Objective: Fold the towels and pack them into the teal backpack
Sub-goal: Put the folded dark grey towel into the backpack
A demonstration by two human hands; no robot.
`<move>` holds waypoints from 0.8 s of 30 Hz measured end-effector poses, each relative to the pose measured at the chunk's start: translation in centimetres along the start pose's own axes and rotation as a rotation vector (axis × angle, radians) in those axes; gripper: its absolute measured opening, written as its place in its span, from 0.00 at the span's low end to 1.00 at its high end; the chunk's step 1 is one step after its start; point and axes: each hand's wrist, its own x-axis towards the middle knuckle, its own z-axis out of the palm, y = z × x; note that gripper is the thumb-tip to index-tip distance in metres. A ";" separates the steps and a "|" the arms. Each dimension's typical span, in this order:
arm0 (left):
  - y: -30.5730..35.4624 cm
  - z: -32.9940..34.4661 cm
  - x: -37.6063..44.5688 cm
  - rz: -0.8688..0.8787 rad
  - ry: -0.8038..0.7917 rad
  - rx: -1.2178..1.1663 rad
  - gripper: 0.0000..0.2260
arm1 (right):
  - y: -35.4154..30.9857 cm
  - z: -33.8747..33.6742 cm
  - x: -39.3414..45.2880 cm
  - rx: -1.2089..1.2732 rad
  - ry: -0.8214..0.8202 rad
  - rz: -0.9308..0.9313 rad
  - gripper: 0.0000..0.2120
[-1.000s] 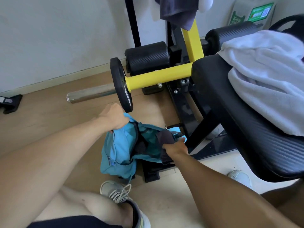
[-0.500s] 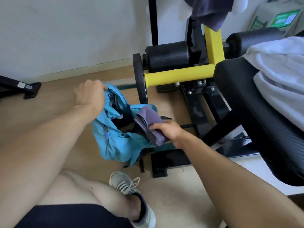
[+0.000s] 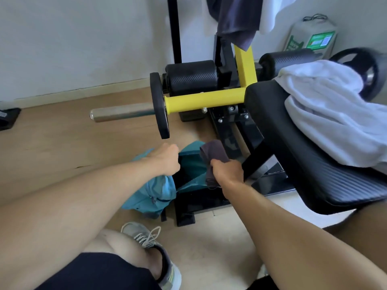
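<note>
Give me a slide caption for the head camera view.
Left hand holds the teal backpack open while right hand grips a folded grey towel at its opening.

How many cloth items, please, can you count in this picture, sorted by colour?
White: 2, the white towel on the bench pad and the white cloth hanging above.
Dark purple-grey: 2, the folded towel gripped by the right hand and the dark cloth hanging above.
Teal: 1, the backpack held by the left hand.
Total: 5
</note>
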 end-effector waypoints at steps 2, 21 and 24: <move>0.9 0.6 0.1 0.052 -0.063 0.027 0.10 | 1.8 -0.8 -0.5 -0.055 0.058 0.042 0.20; -2.0 2.3 1.5 -0.331 -0.071 -0.685 0.05 | 6.0 5.3 -2.2 -0.216 -0.244 -0.139 0.19; -2.7 2.1 1.9 -0.322 -0.024 -0.680 0.09 | 5.7 6.8 -0.2 -0.165 -0.331 -0.018 0.21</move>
